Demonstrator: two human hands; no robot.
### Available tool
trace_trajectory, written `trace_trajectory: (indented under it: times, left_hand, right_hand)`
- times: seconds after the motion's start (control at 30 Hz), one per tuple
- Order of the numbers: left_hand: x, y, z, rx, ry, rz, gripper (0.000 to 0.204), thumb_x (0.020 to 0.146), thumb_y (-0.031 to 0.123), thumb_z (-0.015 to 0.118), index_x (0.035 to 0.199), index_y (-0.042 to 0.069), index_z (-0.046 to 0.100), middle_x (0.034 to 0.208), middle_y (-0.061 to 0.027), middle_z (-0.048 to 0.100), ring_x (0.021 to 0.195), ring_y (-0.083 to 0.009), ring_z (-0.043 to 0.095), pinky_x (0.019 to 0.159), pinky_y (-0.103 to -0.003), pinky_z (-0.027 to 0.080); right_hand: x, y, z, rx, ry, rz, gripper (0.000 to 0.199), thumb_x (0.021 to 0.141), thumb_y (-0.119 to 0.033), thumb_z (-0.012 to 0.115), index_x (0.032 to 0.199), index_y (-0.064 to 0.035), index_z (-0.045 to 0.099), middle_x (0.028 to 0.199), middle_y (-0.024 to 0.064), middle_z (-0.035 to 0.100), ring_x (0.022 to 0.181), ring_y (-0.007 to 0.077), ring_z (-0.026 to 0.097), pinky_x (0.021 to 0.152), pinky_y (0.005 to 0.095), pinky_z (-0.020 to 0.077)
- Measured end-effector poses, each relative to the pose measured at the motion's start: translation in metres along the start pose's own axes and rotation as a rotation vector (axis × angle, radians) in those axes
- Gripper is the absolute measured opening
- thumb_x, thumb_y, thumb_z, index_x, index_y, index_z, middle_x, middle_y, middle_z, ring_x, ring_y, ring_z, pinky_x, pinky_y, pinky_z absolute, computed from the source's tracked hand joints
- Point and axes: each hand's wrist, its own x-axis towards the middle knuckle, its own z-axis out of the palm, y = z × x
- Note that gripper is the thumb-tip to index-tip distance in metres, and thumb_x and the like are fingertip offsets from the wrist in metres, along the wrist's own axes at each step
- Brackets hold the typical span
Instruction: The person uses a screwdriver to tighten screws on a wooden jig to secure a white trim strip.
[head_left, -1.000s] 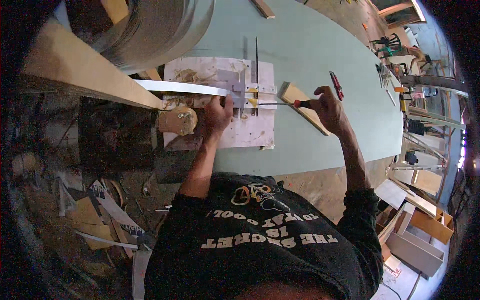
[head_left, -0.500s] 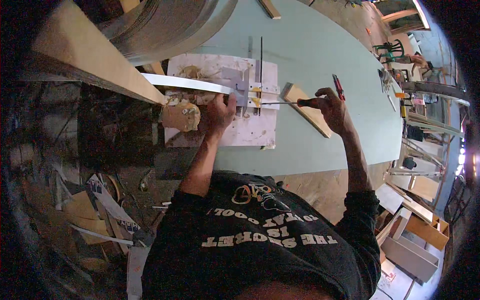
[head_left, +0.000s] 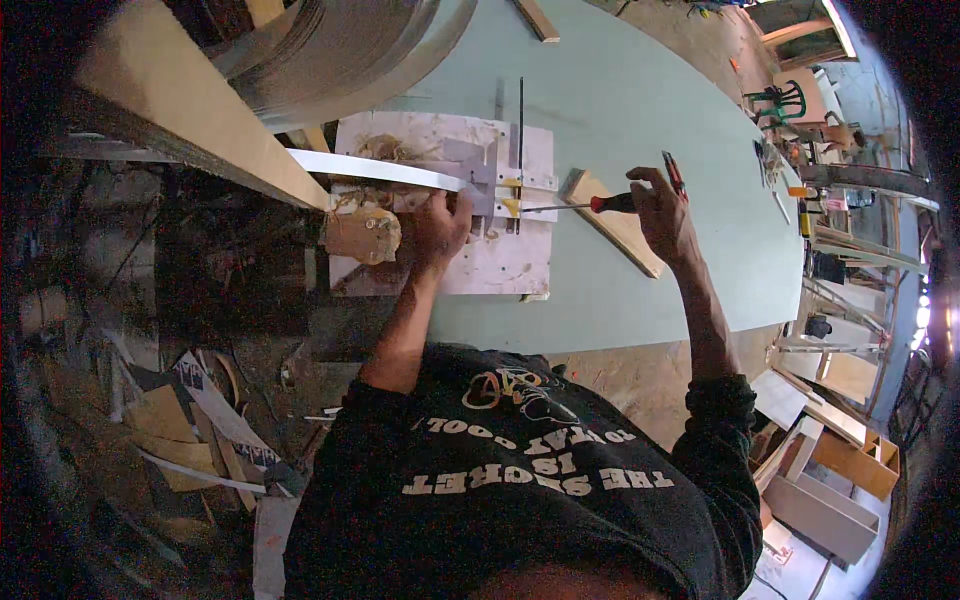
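The right hand [head_left: 665, 215] is closed around the red-and-black handle of a screwdriver [head_left: 585, 205], whose thin metal shaft runs leftward and ends at a small yellow fitting [head_left: 511, 198] on a grey metal jig [head_left: 478, 175]. That jig sits on a scuffed white square board [head_left: 500, 265], which lies flat on the pale green bench [head_left: 640, 90] near its left edge.

The left hand [head_left: 440, 225] rests on the same white board just left of the jig, fingers curled down against it — pressing on the board beside the end of a long white strip [head_left: 375, 167] that reaches in from the left. Whether the fingers actually pinch the strip cannot be told.

A short pale wooden block [head_left: 620, 232] lies slantwise on the bench under the right hand, touching the board's right side or just beside it. A red-handled tool [head_left: 673, 172] lies just beyond the right hand's fingers. At the board's left edge hangs a tan, rounded wooden piece [head_left: 362, 233], with curled shavings near it. A long pale wooden plank [head_left: 190, 100] slants across the upper left — well apart from both hands.
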Motion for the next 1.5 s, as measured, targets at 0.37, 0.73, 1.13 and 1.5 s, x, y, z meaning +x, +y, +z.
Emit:
trace_trajectory:
  times: [0.37,0.73,1.13,1.5]
  left_hand:
    - [-0.003,0.022,-0.002,-0.017,-0.116,-0.103,0.039,0.090,0.033,0.059,0.108,-0.001,0.063,0.073,-0.0182,0.067,0.060,-0.0297,0.068,0.064,-0.042,0.055]
    - [0.000,0.016,-0.008,0.179,0.045,0.142,0.034,0.093,0.030,0.056,0.102,-0.001,0.063,0.069,-0.0178,0.065,0.055,-0.0289,0.066,0.062,-0.042,0.054]
    - [-0.004,0.004,0.000,-0.031,-0.011,-0.013,0.032,0.094,0.026,0.056,0.111,-0.001,0.060,0.067,-0.0107,0.064,0.049,-0.0197,0.062,0.052,-0.036,0.053]
    - [-0.004,0.020,-0.005,0.028,-0.081,-0.056,0.039,0.094,0.032,0.055,0.114,-0.001,0.060,0.080,-0.0164,0.068,0.067,-0.0276,0.068,0.065,-0.040,0.054]
  right_hand:
    - [-0.013,0.008,0.001,0.230,-0.045,0.244,0.023,0.098,-0.007,0.052,0.119,-0.0009,0.050,0.078,0.0095,0.063,0.070,0.0175,0.064,0.064,0.0312,0.0496]
    - [-0.016,0.001,-0.009,0.288,-0.094,-0.131,0.029,0.094,-0.006,0.056,0.121,0.0028,0.049,0.095,0.0104,0.069,0.082,0.0180,0.066,0.071,0.0330,0.0512]
    - [-0.008,-0.001,0.005,0.347,0.070,-0.112,0.030,0.101,-0.013,0.045,0.130,-0.0080,0.053,0.077,0.0057,0.062,0.067,0.0129,0.054,0.069,0.0304,0.0506]
    - [-0.013,0.011,0.002,0.079,-0.032,0.169,0.023,0.100,-0.011,0.049,0.120,-0.0034,0.054,0.101,0.0118,0.062,0.068,0.0249,0.061,0.068,0.0349,0.0512]
